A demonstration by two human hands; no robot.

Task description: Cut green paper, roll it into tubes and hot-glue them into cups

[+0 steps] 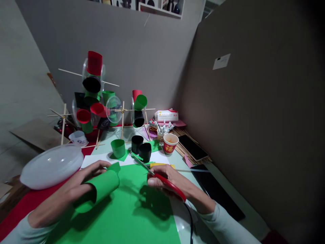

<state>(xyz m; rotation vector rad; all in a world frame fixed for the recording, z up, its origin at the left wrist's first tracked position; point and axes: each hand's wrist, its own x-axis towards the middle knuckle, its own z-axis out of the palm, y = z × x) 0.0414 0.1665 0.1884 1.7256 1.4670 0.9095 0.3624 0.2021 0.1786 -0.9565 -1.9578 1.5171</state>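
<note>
Your left hand point(73, 189) is wrapped around a rolled tube of green paper point(99, 189), fingers curled over its top so the grip is pinching the roll; the tube lies on the left part of the big green sheet point(132, 210) spread on the surface. Your right hand point(170, 181) sits at the sheet's far right edge, closed on red-handled scissors point(162, 179) — the blades point away, toward the far side of the sheet. Just beyond the sheet stand a green paper cylinder point(118, 148) and two black ones point(141, 147), with a red paper cup point(170, 143) to their right. Left of the sheet lies a clear plastic lid point(52, 165).
</note>
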